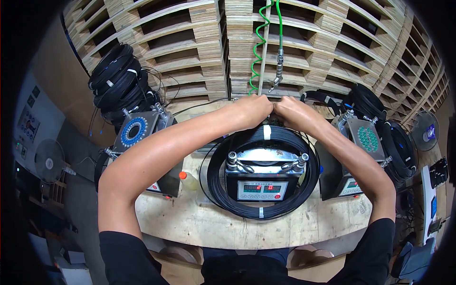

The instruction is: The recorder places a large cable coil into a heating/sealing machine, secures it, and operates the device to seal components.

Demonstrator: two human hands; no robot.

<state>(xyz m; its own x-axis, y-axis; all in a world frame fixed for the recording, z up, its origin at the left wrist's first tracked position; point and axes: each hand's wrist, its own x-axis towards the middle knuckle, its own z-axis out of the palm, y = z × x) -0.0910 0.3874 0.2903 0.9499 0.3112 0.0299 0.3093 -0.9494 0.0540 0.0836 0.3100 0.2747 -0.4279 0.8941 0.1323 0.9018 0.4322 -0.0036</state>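
My left hand (258,110) and my right hand (289,111) meet at the far side of the middle machine, both with fingers curled closed. What they pinch is hidden behind the knuckles. Below them a large coil of black cable (216,178), tied with white bands, lies around the middle machine (262,177). This dark box has a metal top, two clamp levers and a front panel with lit red digits. The coil's far edge passes just under my wrists.
Similar machines flank it, one with a blue ring (133,131), one with green fittings (367,139). Cable coils pile up at left (115,83) and right (398,148). An orange-capped bottle (190,181) stands left. An air gun (279,64) hangs before wooden pallets (175,45).
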